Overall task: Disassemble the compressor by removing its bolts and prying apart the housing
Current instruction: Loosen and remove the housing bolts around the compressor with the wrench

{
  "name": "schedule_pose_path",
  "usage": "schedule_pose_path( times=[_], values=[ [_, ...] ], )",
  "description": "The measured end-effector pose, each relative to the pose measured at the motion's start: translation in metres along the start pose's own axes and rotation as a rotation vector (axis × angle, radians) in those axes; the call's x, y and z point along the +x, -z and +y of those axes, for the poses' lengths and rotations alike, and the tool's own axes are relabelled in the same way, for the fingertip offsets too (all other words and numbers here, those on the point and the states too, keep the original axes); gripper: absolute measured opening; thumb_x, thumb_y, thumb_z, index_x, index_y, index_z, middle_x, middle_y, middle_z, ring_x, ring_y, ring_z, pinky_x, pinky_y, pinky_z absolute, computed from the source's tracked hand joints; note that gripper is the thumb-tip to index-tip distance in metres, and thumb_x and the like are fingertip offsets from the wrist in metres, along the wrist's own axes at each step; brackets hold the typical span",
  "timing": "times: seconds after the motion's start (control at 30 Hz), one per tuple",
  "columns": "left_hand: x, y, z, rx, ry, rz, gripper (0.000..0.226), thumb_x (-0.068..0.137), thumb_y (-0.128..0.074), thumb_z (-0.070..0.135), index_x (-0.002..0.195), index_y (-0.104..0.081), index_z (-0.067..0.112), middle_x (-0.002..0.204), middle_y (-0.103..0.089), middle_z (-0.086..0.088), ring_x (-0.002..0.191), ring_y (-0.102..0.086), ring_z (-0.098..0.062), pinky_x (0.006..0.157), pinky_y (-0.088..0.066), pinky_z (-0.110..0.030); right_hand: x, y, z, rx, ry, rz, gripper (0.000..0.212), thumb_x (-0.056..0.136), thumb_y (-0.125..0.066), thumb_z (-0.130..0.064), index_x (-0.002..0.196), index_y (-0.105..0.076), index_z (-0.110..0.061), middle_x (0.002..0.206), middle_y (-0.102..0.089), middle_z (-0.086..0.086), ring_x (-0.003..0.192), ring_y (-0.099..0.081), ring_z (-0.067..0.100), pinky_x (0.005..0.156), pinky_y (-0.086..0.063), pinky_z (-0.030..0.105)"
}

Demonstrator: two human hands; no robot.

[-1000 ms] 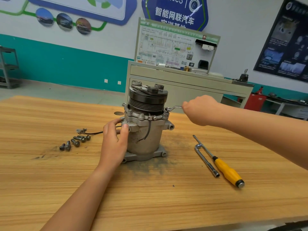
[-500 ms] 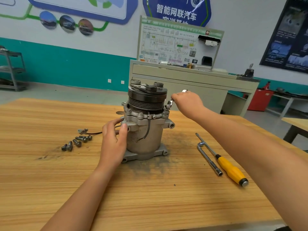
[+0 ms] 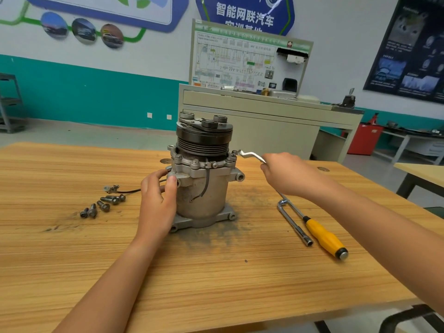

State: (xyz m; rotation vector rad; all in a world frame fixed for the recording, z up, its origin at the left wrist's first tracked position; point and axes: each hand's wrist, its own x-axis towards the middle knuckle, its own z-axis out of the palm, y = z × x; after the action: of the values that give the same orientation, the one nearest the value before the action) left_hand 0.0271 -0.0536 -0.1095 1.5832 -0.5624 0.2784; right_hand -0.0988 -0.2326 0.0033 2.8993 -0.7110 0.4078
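A grey metal compressor [image 3: 203,188] stands upright on the wooden table [image 3: 216,280], its black pulley on top. My left hand [image 3: 157,200] grips a lug on its left side, thumb and fingers curled round it. My right hand [image 3: 286,174] holds a bent silver wrench [image 3: 251,156] whose head sits on a bolt at the right rim of the upper flange. Several removed bolts [image 3: 103,204] lie on the table to the left.
A yellow-handled screwdriver [image 3: 324,236] and an L-shaped socket wrench [image 3: 292,223] lie to the right of the compressor. Dark grime surrounds its base. A beige training bench [image 3: 264,109] stands behind the table. Another table edge [image 3: 420,171] shows at far right.
My right hand swung the wrench handle from behind the compressor back out to the right and toward me. My left hand kept its grip on the lug.
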Motion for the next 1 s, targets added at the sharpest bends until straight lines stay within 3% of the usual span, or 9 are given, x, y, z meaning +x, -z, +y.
schedule_pose_path(
  times=[0.1, 0.2, 0.3, 0.47, 0.6, 0.77, 0.87, 1.0],
  values=[
    [0.000, 0.000, 0.000, -0.012, 0.010, -0.001, 0.037, 0.097, -0.037, 0.035, 0.130, -0.044, 0.018, 0.127, -0.037, 0.004, 0.105, -0.051, -0.010, 0.073, -0.034, -0.006, 0.003, 0.000, -0.007, -0.084, 0.003, 0.002, 0.017, 0.096, -0.040, -0.012, 0.105, -0.054, -0.014, 0.068, -0.043, -0.002, 0.063, -0.046, 0.013, 0.057, -0.044, 0.029],
    [0.000, 0.000, 0.000, -0.010, 0.006, 0.003, 0.037, 0.098, -0.037, 0.034, 0.130, -0.045, 0.017, 0.128, -0.037, 0.003, 0.100, -0.051, -0.004, 0.070, -0.036, -0.001, 0.003, 0.004, -0.008, -0.143, 0.014, 0.014, 0.016, 0.095, -0.040, -0.012, 0.102, -0.054, -0.014, 0.066, -0.041, -0.002, 0.061, -0.044, 0.013, 0.056, -0.041, 0.029],
    [0.000, 0.001, 0.000, -0.008, -0.007, 0.005, 0.037, 0.098, -0.038, 0.033, 0.130, -0.045, 0.017, 0.127, -0.037, 0.003, 0.095, -0.047, 0.017, 0.067, -0.032, 0.007, 0.000, 0.006, -0.012, -0.194, 0.005, 0.033, 0.016, 0.094, -0.040, -0.009, 0.102, -0.053, -0.013, 0.064, -0.038, -0.001, 0.059, -0.041, 0.014, 0.056, -0.038, 0.030],
    [0.000, 0.000, 0.000, -0.014, 0.010, 0.005, 0.038, 0.097, -0.038, 0.034, 0.130, -0.045, 0.017, 0.128, -0.037, 0.004, 0.095, -0.050, 0.005, 0.068, -0.035, 0.003, -0.006, 0.015, -0.026, -0.309, 0.046, 0.017, 0.022, 0.088, -0.044, 0.002, 0.108, -0.050, -0.007, 0.063, -0.033, 0.000, 0.071, -0.044, 0.021, 0.058, -0.037, 0.031],
    [0.000, 0.000, 0.001, -0.010, 0.011, 0.005, 0.037, 0.097, -0.038, 0.034, 0.130, -0.045, 0.017, 0.128, -0.038, 0.003, 0.099, -0.052, -0.004, 0.069, -0.036, -0.001, -0.003, 0.030, -0.040, -0.522, 0.148, -0.045, 0.013, 0.089, -0.044, 0.003, 0.089, -0.045, -0.009, 0.062, -0.034, 0.002, 0.068, -0.043, 0.024, 0.055, -0.035, 0.030],
    [0.001, -0.001, 0.002, 0.004, 0.004, -0.005, 0.036, 0.098, -0.039, 0.029, 0.130, -0.045, 0.013, 0.126, -0.037, 0.003, 0.087, -0.035, 0.035, 0.066, -0.028, 0.009, 0.006, 0.040, -0.036, -0.705, 0.262, -0.079, 0.014, 0.091, -0.040, -0.003, 0.080, -0.042, -0.011, 0.063, -0.037, 0.000, 0.051, -0.036, 0.016, 0.040, -0.027, 0.026],
    [0.000, -0.001, 0.002, 0.007, 0.003, -0.002, 0.037, 0.098, -0.039, 0.028, 0.130, -0.045, 0.011, 0.126, -0.037, 0.002, 0.086, -0.032, 0.038, 0.065, -0.026, 0.010, 0.014, 0.043, -0.024, -0.777, 0.350, -0.067, 0.015, 0.092, -0.037, -0.007, 0.091, -0.051, -0.010, 0.060, -0.040, 0.000, 0.048, -0.037, 0.014, 0.040, -0.027, 0.025],
    [0.000, -0.002, 0.001, 0.011, 0.010, -0.002, 0.037, 0.098, -0.038, 0.031, 0.131, -0.045, 0.014, 0.126, -0.037, 0.004, 0.086, -0.034, 0.037, 0.066, -0.027, 0.010, 0.027, 0.043, -0.001, -0.873, 0.402, -0.054, 0.021, 0.091, -0.037, -0.002, 0.109, -0.047, -0.006, 0.056, -0.035, -0.002, 0.044, -0.032, 0.013, 0.040, -0.020, 0.024]
  ],
)
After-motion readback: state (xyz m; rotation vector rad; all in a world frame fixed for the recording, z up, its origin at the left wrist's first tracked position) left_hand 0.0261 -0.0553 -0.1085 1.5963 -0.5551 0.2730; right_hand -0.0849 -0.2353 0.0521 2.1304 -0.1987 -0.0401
